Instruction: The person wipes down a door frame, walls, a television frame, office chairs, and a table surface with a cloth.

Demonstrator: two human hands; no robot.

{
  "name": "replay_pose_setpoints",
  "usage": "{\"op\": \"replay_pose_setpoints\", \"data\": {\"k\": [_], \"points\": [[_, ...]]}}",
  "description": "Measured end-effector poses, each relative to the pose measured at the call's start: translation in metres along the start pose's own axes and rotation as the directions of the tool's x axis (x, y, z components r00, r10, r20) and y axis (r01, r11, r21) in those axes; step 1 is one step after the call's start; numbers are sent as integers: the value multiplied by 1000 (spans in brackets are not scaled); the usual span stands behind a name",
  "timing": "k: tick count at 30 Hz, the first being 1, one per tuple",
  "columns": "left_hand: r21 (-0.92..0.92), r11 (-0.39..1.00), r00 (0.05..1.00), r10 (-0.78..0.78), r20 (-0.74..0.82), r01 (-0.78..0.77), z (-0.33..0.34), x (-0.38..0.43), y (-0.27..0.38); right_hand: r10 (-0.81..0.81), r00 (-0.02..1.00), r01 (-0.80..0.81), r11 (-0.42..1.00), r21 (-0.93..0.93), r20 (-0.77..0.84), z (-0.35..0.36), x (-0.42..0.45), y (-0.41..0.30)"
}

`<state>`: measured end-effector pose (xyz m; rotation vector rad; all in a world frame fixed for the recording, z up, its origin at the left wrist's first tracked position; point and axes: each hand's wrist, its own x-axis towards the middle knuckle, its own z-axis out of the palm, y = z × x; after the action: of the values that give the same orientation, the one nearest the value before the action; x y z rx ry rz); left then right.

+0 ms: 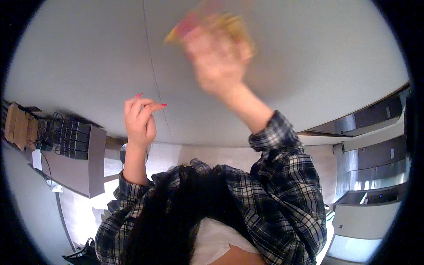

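Note:
A large light-grey surface (99, 59), crossed by a thin dark line, fills the upper part of the view. Over its upper middle my right hand (218, 53) is wrapped round a yellow and pink cloth (232, 26), both blurred. Whether the cloth touches the surface cannot be told. To the lower left, my left hand (140, 116) is raised with bent fingers near the thin line; nothing is between its thumb and fingers. Both forearms come out of rolled plaid shirt sleeves (278, 132).
At the left, a grey cabinet (73, 169) carries dark devices with tangled cables (78, 140) and a brown cardboard box (18, 126). Dark-fronted shelving (374, 155) stands at the right. A black bag-like item (82, 255) lies at the lower left.

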<state>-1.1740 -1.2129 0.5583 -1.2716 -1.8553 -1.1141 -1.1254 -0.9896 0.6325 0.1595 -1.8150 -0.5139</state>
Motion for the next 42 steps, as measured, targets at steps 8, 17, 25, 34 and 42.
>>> {"op": "replay_pose_setpoints", "data": {"k": [8,17,25,34,42], "points": [[-10,1000,999,-7,-48,6,-7,-3,1,-651,696,583,758,293,301,23,-117,-50],[7,996,991,-83,-109,84,-28,-19,-5,156,986,-153,987,-42,62,-32,84,6],[38,989,986,-138,-92,142,-39,-28,-1,-619,655,511,786,348,434,11,-143,-40],[84,978,981,-187,-53,191,-22,-38,9,-96,994,100,991,-88,50,-58,50,124],[189,956,962,-248,113,224,4,-49,60,-365,849,383,923,31,382,-43,-137,55]]}}
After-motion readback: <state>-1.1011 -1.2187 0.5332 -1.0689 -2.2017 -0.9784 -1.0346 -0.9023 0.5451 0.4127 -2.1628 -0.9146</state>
